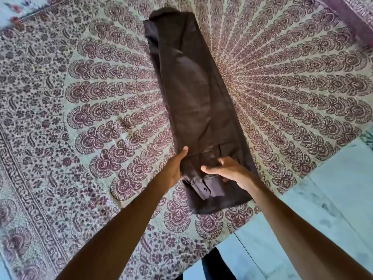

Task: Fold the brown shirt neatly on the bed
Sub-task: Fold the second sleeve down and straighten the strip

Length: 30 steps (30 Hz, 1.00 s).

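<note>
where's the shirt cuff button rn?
Head view, low centre: the button sits on the brown shirt's near end, between the left hand and right hand.

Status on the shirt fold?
Left hand and right hand both gripping near end of shirt. Shirt already a long narrow strip on the bed. Nothing in the way.

I'm looking into a home bedroom: a bed (pixel 60 118) under a mandala-print cover, pale tiled floor (pixel 323 199) beside it.
</note>
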Motion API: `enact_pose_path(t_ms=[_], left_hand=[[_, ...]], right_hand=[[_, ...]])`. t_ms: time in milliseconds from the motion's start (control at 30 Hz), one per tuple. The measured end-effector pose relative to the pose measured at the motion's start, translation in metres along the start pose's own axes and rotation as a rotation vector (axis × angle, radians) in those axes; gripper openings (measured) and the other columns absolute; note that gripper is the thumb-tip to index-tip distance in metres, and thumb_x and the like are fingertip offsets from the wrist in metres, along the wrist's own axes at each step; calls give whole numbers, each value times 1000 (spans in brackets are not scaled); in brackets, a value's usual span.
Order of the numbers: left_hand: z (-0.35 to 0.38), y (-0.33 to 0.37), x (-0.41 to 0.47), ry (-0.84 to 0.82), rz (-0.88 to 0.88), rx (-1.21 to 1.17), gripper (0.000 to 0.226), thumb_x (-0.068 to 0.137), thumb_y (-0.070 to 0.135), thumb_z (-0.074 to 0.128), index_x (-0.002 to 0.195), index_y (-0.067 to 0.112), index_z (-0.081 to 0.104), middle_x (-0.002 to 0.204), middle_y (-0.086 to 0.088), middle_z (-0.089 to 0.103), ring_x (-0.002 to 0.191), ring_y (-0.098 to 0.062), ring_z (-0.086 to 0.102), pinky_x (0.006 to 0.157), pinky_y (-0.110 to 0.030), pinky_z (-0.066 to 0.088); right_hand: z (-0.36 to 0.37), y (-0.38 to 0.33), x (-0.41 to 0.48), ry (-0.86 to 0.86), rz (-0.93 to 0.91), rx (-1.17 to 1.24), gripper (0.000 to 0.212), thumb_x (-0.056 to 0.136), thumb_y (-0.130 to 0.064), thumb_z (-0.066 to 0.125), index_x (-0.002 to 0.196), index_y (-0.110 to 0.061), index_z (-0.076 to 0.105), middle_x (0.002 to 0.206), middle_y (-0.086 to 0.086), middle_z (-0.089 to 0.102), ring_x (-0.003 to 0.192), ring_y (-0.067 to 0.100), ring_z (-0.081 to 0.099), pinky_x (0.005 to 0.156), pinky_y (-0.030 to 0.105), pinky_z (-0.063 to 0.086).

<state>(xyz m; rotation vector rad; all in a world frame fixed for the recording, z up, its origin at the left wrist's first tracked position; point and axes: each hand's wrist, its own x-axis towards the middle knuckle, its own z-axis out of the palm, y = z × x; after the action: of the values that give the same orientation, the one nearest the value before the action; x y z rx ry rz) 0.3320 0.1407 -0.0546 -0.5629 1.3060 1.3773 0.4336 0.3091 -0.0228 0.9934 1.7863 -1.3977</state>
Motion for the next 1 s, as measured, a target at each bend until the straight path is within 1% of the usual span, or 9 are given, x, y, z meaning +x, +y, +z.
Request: enact_pose_path(t_ms=[100, 233, 300, 433, 500, 633, 800, 933, 1000], left_hand=[[-6, -13, -8, 0, -80, 358, 47, 84, 32, 72, 122, 12, 56, 109, -6, 69, 94, -22, 67, 71, -39, 59], [-8, -26, -14, 58, -72, 580, 33, 86, 7, 69, 114, 3, 53, 97, -16, 67, 69, -16, 68, 68, -33, 58], [-11, -27, -11, 66, -22, 622, 23, 87, 8, 67, 106, 4, 53, 92, -17, 66, 56, -11, 66, 64, -32, 58], [-20, -12, -10, 157, 111, 699, 19, 88, 21, 68, 85, 10, 52, 77, -11, 68, 57, -18, 63, 54, -29, 55], [-25, 7, -4, 220, 238, 723, 20, 87, 23, 70, 79, 13, 54, 76, -14, 70, 59, -22, 66, 59, -34, 57], [-36, 68, 19, 307, 368, 668, 20, 82, 22, 74, 76, 23, 55, 86, -14, 70, 74, -28, 68, 77, -44, 58], [-29, 154, 58, 226, 470, 528, 21, 85, 6, 67, 79, 20, 53, 61, 4, 62, 50, -12, 57, 59, -27, 45], [-22, 223, 97, 398, 632, 590, 21, 85, -2, 54, 81, 19, 54, 70, -4, 58, 64, -24, 57, 56, -26, 45], [-21, 258, 111, 495, 688, 683, 20, 85, -3, 49, 95, 10, 60, 81, -10, 61, 72, -26, 59, 62, -31, 47]], right_hand=[[6, 11, 7, 195, -24, -221, 38, 69, -39, 81, 85, -8, 66, 90, 4, 74, 89, 22, 70, 65, 28, 49], [12, 11, 1, 323, -19, -352, 35, 80, -43, 71, 96, -12, 65, 102, 13, 71, 99, 29, 67, 71, 27, 44], [15, 12, 0, 362, 9, -386, 41, 82, -48, 68, 101, -11, 65, 105, 16, 70, 102, 32, 66, 77, 32, 49], [14, 1, -1, 524, -26, -392, 33, 87, -45, 61, 104, -17, 67, 104, 13, 72, 99, 32, 68, 79, 35, 52], [9, -13, 1, 581, -68, -356, 28, 90, -38, 60, 106, -17, 67, 102, 10, 73, 97, 30, 69, 79, 36, 53], [-8, -62, 24, 584, -148, -273, 20, 88, -31, 61, 101, -17, 68, 98, 7, 74, 95, 26, 70, 80, 35, 56], [-32, -132, 75, 563, -231, -178, 11, 83, -31, 63, 91, -25, 67, 91, 5, 75, 91, 24, 70, 81, 37, 56], [-53, -181, 124, 545, -308, -215, 10, 81, -32, 61, 88, -26, 66, 90, 3, 74, 90, 25, 70, 79, 38, 56], [-64, -205, 147, 549, -350, -265, 11, 84, -30, 59, 91, -25, 65, 92, 4, 74, 92, 26, 70, 79, 39, 56]])
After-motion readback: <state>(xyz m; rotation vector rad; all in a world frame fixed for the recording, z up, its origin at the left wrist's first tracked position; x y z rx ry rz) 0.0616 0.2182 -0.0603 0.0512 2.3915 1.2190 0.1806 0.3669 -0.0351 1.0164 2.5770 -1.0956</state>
